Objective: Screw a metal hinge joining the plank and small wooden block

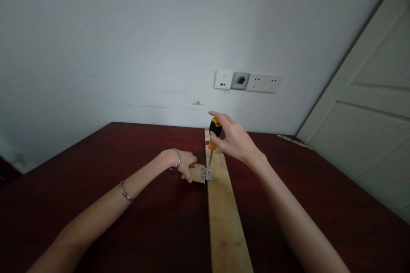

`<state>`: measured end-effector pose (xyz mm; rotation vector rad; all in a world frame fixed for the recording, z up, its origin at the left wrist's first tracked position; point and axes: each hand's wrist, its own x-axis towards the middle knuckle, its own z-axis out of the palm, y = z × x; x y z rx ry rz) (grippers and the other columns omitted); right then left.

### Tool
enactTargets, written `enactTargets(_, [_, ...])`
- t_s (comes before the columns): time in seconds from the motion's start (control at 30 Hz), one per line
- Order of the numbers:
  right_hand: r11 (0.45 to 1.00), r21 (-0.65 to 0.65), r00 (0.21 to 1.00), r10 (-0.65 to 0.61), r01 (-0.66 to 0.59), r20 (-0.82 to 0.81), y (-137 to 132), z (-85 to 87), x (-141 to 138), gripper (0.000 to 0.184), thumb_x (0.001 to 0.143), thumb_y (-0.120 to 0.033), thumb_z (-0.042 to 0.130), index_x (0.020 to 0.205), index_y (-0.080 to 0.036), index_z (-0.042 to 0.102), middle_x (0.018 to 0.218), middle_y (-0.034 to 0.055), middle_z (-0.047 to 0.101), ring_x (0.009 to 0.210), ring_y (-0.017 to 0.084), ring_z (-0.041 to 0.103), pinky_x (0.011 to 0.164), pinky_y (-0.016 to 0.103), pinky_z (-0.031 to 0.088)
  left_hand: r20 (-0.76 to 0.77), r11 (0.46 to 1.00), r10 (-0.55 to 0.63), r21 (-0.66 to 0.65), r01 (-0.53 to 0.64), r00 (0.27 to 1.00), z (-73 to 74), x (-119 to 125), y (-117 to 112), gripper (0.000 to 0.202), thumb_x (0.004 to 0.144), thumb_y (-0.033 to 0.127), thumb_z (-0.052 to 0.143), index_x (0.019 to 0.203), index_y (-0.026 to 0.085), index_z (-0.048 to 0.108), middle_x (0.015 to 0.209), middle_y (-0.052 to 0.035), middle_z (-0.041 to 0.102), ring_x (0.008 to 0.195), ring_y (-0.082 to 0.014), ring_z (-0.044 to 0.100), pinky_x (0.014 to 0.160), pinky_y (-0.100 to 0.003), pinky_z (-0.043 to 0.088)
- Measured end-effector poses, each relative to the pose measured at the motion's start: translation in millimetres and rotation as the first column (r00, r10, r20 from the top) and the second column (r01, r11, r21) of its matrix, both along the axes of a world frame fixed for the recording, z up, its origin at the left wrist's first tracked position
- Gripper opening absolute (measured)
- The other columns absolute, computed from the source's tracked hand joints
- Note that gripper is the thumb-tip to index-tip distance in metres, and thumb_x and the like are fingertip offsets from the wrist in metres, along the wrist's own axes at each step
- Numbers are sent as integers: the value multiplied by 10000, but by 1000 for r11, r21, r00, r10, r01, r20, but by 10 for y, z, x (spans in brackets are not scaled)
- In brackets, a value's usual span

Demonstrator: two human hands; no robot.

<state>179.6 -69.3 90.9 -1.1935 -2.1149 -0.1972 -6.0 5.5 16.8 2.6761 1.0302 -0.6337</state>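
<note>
A long pale wooden plank (pixel 224 217) lies on the dark red table (pixel 96 187), running away from me. A small wooden block (pixel 197 174) sits against its left edge, joined to it by a small metal hinge (pixel 206 174). My left hand (pixel 183 163) is closed over the block and holds it down. My right hand (pixel 231 137) grips the black and yellow handle of a screwdriver (pixel 214 133), which stands upright with its tip on the hinge.
A white wall rises right behind the table, with a row of sockets and a switch (pixel 247 81). A white panelled door (pixel 368 111) stands at the right. Silver bracelets sit on my left wrist and forearm.
</note>
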Motion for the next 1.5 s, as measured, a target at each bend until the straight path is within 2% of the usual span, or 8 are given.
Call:
enactTargets(0.33, [996,79,996,-26,33,-84,32,57,151,537,785,-253,507,1308,-163,427,1080,123,583,877,233,572,761,369,473,-33,1000,-17,16,18,999,18,19,-32,582,586,510,701,1031,149,602,1007,-104,650,866,-248,611,693,-281,461])
enactTargets(0.5, [998,2,998,-65,65,-24,51,45,162,486,789,-264,503,1262,-154,479,1036,115,594,747,188,569,725,350,463,-25,1000,18,-1,-19,1000,38,36,-80,596,567,496,722,1037,149,602,1034,-116,645,859,-254,613,698,-288,456])
enactTargets(0.67, [997,-35,997,-72,72,6,53,38,161,426,798,-266,513,1212,-167,503,1036,110,598,733,172,567,723,332,449,-63,1000,-9,13,10,998,28,59,-102,573,606,469,708,1058,136,594,1034,-133,641,854,-259,613,674,-293,454])
enactTargets(0.93, [993,-72,995,-89,92,50,49,47,153,415,787,-260,525,1190,-164,513,993,102,606,750,176,568,705,311,432,15,999,41,-11,-41,999,-99,37,-35,569,533,463,744,1006,181,606,947,-68,662,841,-234,614,695,-274,448])
enactTargets(1.07, [992,-80,993,-95,100,66,45,39,145,417,787,-253,518,1194,-165,512,971,93,605,736,169,561,699,303,426,38,999,43,-13,-43,998,-92,47,-51,615,526,437,750,1064,187,587,971,-61,664,871,-234,616,717,-269,449])
enactTargets(1.27, [991,-77,992,-101,107,73,44,38,173,401,784,-262,530,1174,-167,525,973,94,611,762,178,566,691,295,420,-30,999,19,-40,-21,999,30,36,-73,784,577,444,725,1259,140,487,1171,-139,609,978,-271,602,761,-294,465])
enactTargets(1.4, [991,-90,994,-91,97,65,22,55,193,390,794,-259,528,1172,-166,533,966,91,617,739,169,566,681,289,426,103,998,-44,-45,49,994,128,-63,38,824,648,475,690,1344,134,409,1354,-153,476,1170,-258,501,949,-294,387])
enactTargets(1.5, [992,-107,996,-68,74,53,7,76,209,394,790,-250,541,1176,-171,538,959,90,625,710,160,561,657,280,429,268,994,-102,3,105,958,138,-76,122,609,730,430,644,1255,151,513,1294,-111,540,1147,-226,520,967,-283,370])
